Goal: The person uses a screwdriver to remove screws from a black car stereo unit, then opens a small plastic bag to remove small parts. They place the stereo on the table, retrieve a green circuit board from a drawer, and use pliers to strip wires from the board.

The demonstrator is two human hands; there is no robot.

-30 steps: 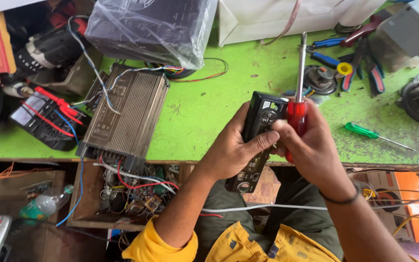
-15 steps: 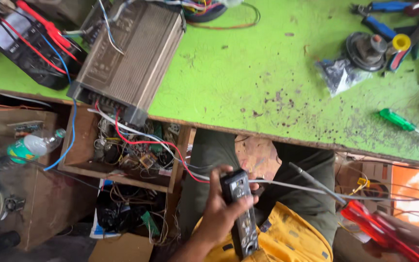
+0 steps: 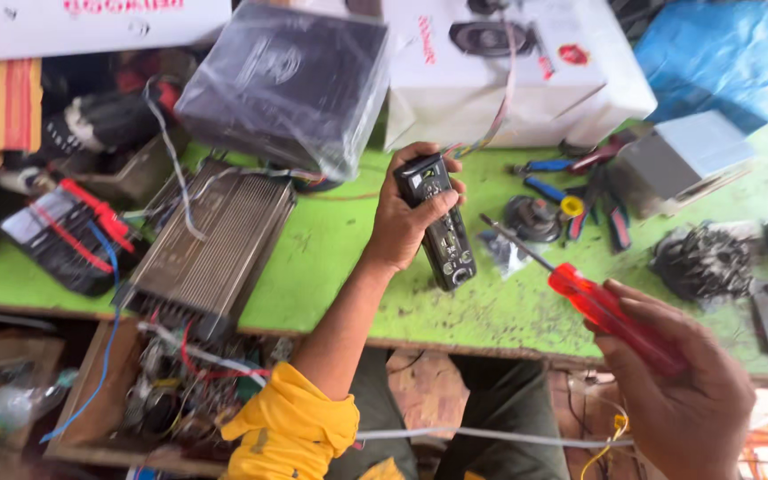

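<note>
Between the hands: a clear gap, tip aimed at panel.
Left hand point(image 3: 402, 227): fingers closed around black faceplate point(image 3: 442, 222), long axis away from body.
Right hand point(image 3: 682, 382): fingers grip red screwdriver point(image 3: 602, 307) (over green surface point(image 3: 340, 258)).

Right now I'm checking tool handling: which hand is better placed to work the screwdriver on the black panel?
Right. The right hand grips the red screwdriver, tip aimed toward the black panel; the left hand is holding that panel.
</note>
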